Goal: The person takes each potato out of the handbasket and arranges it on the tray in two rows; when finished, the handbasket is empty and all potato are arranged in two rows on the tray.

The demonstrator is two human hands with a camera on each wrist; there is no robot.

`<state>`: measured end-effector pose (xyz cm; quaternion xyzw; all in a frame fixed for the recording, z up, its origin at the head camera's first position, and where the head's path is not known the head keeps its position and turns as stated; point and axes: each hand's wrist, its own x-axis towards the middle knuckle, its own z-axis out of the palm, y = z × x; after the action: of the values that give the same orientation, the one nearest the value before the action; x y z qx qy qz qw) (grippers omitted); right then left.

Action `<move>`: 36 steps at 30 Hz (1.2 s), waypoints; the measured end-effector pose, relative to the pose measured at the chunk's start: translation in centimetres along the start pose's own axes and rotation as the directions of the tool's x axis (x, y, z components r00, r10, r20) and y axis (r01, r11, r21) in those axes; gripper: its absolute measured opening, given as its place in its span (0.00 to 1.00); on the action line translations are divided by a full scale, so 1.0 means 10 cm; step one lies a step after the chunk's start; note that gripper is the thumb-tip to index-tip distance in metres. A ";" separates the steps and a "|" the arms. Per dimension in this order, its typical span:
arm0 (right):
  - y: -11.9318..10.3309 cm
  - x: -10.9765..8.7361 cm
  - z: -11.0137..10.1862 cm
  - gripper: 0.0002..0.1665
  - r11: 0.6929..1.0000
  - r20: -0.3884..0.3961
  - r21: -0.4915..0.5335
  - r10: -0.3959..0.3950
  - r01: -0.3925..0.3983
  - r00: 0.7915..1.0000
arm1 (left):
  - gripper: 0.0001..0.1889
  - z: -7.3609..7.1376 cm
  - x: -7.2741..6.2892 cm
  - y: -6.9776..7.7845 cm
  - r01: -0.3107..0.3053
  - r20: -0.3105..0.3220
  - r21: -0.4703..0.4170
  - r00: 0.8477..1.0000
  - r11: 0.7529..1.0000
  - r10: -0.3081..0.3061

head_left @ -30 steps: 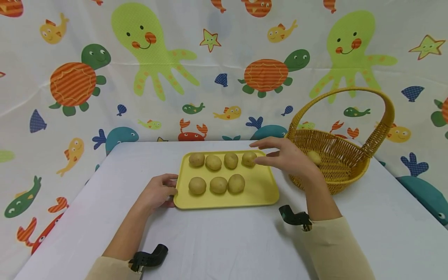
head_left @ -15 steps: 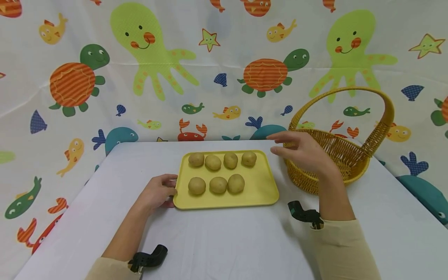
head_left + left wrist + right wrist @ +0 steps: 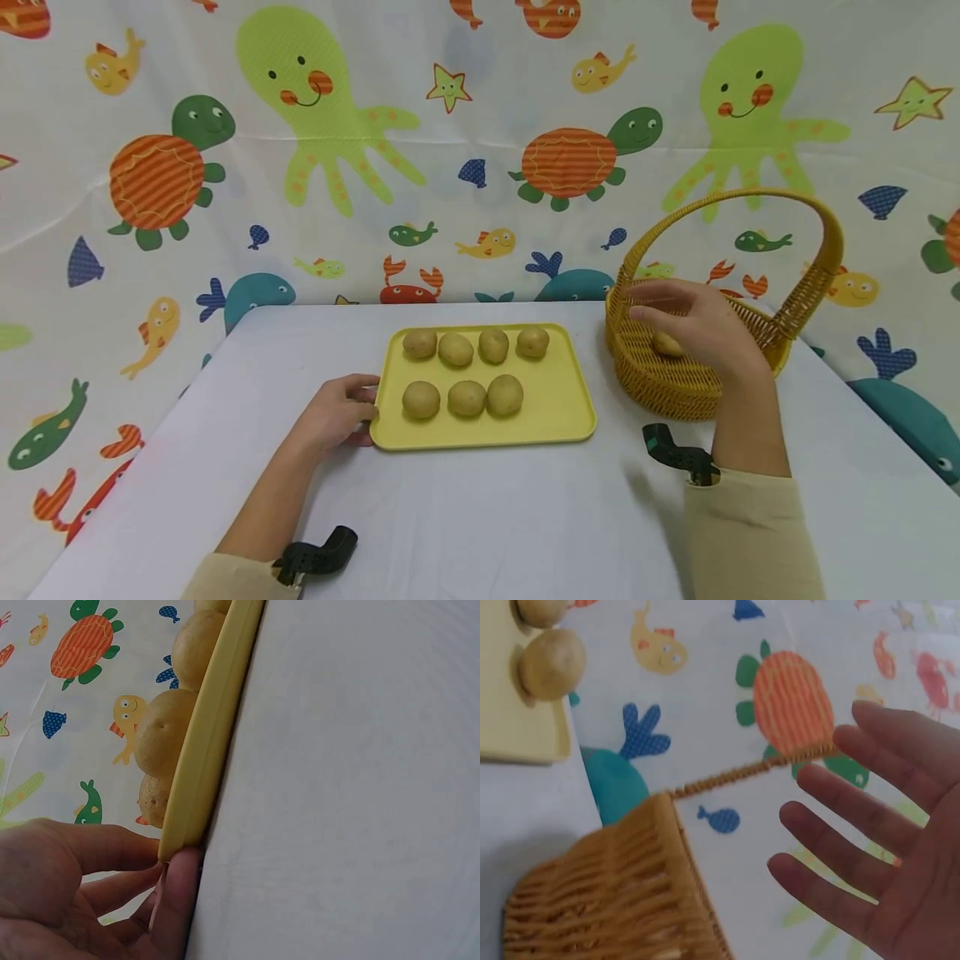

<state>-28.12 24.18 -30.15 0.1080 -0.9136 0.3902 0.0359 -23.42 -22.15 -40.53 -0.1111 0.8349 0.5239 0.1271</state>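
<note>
A yellow tray lies on the white table and bears several potatoes in two rows. My left hand pinches the tray's left edge. In the left wrist view the thumb is against the rim and a fingertip is at the tray's underside. Over the wicker basket hovers my right hand, holding nothing. Its fingers are spread and mostly straight in the right wrist view. One potato shows inside the basket, partly hidden by this hand.
The basket's tall arched handle rises behind my right hand. A cloth printed with sea animals hangs behind the table. White table surface stretches in front of the tray.
My right hand has moved right, from beside the tray's far right potato to above the basket. The left hand stays at the tray's edge, and the potatoes on the tray have not moved.
</note>
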 end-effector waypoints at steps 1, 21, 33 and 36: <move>0.05 0.00 -0.02 0.32 1.000 -0.004 0.002 0.023 -0.023 1.000 | 0.31 0.00 0.00 -0.01 0.001 0.000 -0.001 1.000 1.000 -0.001; 0.69 0.12 -0.17 0.39 0.975 -0.031 -0.015 0.221 -0.222 0.975 | 0.31 0.04 -0.01 0.02 0.022 -0.002 -0.013 1.000 1.000 -0.022; 0.86 0.24 -0.12 0.46 0.950 0.115 -0.121 0.302 -0.288 0.946 | 0.32 0.02 0.02 0.00 0.028 -0.005 -0.007 1.000 1.000 -0.028; 0.91 0.26 -0.09 0.46 0.942 0.142 -0.143 0.324 -0.305 0.935 | 0.32 0.01 0.03 0.00 0.026 -0.004 -0.008 1.000 1.000 -0.026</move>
<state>-32.76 30.51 -35.55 -0.0103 -0.9406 0.3256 -0.0958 -23.68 -22.02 -40.67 -0.1234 0.8317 0.5252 0.1315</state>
